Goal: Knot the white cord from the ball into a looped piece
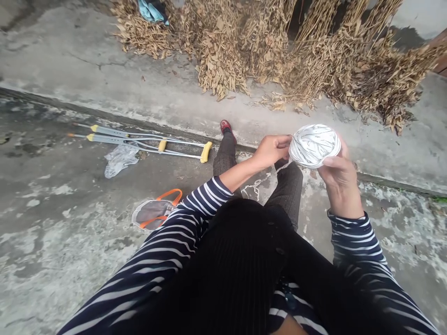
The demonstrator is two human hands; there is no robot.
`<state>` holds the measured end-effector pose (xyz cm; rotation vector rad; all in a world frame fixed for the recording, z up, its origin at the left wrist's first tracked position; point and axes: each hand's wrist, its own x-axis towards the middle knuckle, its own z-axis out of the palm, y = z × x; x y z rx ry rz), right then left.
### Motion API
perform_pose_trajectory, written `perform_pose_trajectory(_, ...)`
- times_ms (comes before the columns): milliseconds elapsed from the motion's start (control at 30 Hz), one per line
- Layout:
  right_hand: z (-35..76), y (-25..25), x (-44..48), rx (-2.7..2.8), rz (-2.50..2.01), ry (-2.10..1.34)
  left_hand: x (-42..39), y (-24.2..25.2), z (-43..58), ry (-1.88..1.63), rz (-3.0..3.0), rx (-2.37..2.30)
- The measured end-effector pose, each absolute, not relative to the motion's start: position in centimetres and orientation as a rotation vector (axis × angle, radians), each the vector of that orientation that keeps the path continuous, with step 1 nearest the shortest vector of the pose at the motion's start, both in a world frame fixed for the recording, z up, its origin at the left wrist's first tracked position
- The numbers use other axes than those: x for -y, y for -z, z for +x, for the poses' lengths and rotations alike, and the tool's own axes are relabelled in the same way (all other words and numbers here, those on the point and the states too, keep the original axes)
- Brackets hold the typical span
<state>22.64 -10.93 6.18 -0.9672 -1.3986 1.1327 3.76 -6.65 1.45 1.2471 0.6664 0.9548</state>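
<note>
My right hand (339,179) is wrapped round a ball of wound white cord (315,146), with its thumb on the near side. The ball is shiny white with thin dark lines and is held out in front of my right knee. Against the ball's left edge, my left hand (270,151) is closed in a pinch on the cord; the fingertips are partly hidden. A loose, crinkled length of white cord (256,188) hangs below my left hand, between my legs.
Two crutches (150,142) with yellow pads lie on the concrete at left, beside a clear plastic bag (121,159). Nearer stands a bag with orange handles (153,214). A low concrete ledge (167,100) runs across, with dried leafy stalks (223,51) and a blue cloth (152,10) at the back.
</note>
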Motion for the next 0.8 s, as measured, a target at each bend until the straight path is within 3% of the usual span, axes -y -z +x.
perform_pose_trajectory(200, 23.1, -6.3, 9.9, 1.423, -0.932, -1.072, 7.3, -1.6, 2.3, -0.77, 1.227, -0.517)
perform_pose_trajectory(800, 22.3, -4.1, 9.5, 1.206, -0.896, -1.124, 6.3, 1.2, 2.6, -0.888, 1.062, -0.849)
